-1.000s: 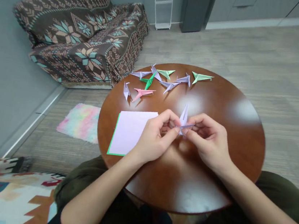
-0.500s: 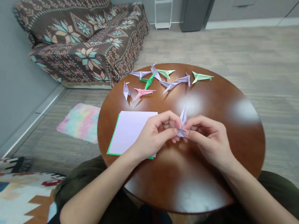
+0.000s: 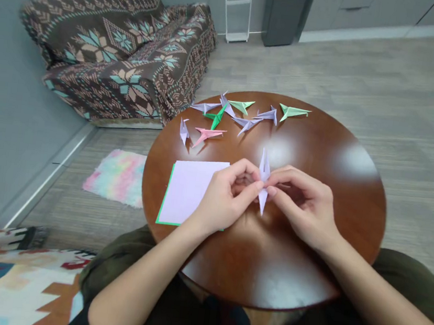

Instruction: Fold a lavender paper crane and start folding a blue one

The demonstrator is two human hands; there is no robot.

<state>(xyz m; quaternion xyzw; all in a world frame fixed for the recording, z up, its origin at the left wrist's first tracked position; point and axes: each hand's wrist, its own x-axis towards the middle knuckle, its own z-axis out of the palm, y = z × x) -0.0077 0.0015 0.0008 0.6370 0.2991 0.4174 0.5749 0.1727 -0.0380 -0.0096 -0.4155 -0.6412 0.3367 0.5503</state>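
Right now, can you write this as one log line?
left hand: pinching lilac paper model | right hand: pinching same model | paper stack: beside left hand | table: folded models at far edge

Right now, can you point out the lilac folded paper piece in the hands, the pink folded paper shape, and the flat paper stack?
lilac folded paper piece [image 3: 265, 164], head view, upper prongs.
pink folded paper shape [image 3: 208, 134], head view, middle body.
flat lilac paper stack [image 3: 188, 188], head view, top sheet centre.

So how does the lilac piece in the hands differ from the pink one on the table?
The lilac folded piece is pinched upright between both hands above the round table; the pink folded piece lies flat, untouched, at the far left. Lilac against pink. Both are slim, pointed paper folds.
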